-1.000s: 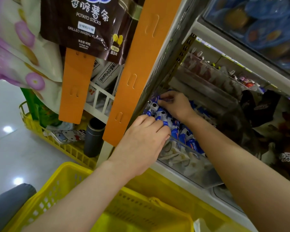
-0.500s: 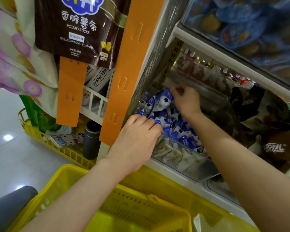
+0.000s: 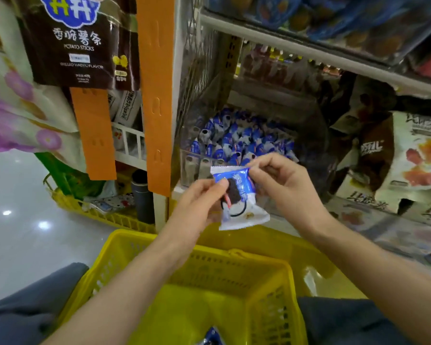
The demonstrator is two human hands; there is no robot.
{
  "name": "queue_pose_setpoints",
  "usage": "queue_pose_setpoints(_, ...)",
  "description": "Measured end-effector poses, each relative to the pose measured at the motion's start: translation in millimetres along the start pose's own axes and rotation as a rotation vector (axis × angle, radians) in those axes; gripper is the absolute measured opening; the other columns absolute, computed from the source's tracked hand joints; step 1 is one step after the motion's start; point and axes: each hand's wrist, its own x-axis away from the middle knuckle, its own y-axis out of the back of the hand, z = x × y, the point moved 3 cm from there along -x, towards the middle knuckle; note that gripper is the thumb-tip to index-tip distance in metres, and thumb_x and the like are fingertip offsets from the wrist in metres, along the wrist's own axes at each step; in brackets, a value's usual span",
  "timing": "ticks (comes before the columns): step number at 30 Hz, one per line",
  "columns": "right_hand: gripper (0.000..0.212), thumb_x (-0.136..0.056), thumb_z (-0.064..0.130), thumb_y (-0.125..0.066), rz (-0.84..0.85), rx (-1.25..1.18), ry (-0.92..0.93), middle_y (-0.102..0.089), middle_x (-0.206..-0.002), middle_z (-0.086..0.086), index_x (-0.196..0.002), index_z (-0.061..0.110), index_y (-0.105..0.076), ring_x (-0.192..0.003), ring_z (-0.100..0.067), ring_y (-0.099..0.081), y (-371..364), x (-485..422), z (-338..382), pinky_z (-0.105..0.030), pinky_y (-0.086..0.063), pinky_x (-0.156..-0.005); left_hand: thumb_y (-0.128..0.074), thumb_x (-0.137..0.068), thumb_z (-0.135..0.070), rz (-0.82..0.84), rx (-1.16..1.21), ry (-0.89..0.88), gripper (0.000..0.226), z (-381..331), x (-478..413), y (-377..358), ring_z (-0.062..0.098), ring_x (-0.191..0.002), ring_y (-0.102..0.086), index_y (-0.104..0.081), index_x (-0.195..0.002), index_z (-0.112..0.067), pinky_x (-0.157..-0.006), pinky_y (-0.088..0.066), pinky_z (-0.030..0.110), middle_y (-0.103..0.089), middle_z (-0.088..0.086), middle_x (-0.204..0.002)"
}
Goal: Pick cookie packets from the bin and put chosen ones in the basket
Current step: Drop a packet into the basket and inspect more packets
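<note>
Blue-and-white plastic crinkles between the person's hands: a single cookie packet (image 3: 237, 195) is held up over the yellow basket (image 3: 209, 275), near the shelf's front edge. Left hand (image 3: 199, 202) pinches the packet's left side, and right hand (image 3: 281, 185) pinches its top right corner, fingers closed on the wrapper. Farther back, the clear bin (image 3: 192, 165) sits on the shelf, heaped with more of the same packets (image 3: 237, 138). Down in the basket, one blue packet (image 3: 210, 336) lies at the near edge. Left of the shelf hangs a brown bag of potato sticks (image 3: 77, 43).
</note>
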Motion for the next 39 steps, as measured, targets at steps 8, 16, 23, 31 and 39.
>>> queue_pose_setpoints(8,0.018,-0.093,0.012,-0.048,-0.016,-0.128,-0.233,-0.061,-0.081,-0.012,-0.092,0.000,-0.062,-0.074,-0.013,-0.059,-18,38,-56,-0.022,-0.053,-0.067,-0.061,-0.085,-0.007,0.021,-0.462,-0.018,0.022,28,6,4,0.010,-0.083,-0.062,-0.060,-0.103,-0.018,-0.068,-0.050,0.018,-0.068,0.002,-0.093)
queue_pose_setpoints(16,0.011,-0.091,0.012,-0.055,-0.019,-0.049,-0.274,-0.062,-0.080,-0.019,-0.083,0.008,-0.061,-0.076,-0.019,-0.057,-21,36,-73,-0.044,-0.052,-0.074,-0.054,-0.090,-0.021,-0.088,-0.326,-0.018,0.014,47,-1,8,0.009,-0.071,-0.057,-0.059,-0.084,-0.010,-0.060,-0.045,0.021,-0.062,0.007,-0.076)
queue_pose_setpoints(23,0.009,-0.087,0.028,-0.063,0.012,0.486,0.037,-0.058,-0.081,0.014,-0.087,0.020,-0.066,-0.075,-0.003,-0.056,-19,41,-65,-0.020,-0.046,-0.068,-0.053,-0.091,-0.023,-0.113,-0.163,0.143,0.025,61,1,9,0.007,-0.060,-0.059,-0.055,-0.066,-0.018,-0.052,-0.047,0.019,-0.059,-0.004,-0.060)
queue_pose_setpoints(31,0.010,-0.088,0.024,-0.060,-0.104,0.370,-0.055,-0.060,-0.073,0.012,-0.078,0.025,-0.058,-0.069,-0.002,-0.056,-17,40,-65,-0.016,-0.044,-0.062,-0.070,-0.068,-0.034,0.092,-0.242,0.291,0.042,61,13,21,0.016,-0.086,-0.070,-0.064,-0.104,-0.013,-0.066,-0.055,0.024,-0.073,0.006,-0.095)
queue_pose_setpoints(39,0.006,-0.091,0.007,-0.054,0.153,-0.131,-0.505,-0.064,-0.069,-0.004,-0.094,0.011,-0.056,-0.051,0.000,-0.060,-21,33,-76,-0.014,-0.052,-0.054,-0.069,-0.073,-0.022,-0.307,-0.226,-0.016,0.020,40,5,46,0.006,-0.072,-0.068,-0.065,-0.093,-0.018,-0.062,-0.052,0.018,-0.074,-0.004,-0.081)
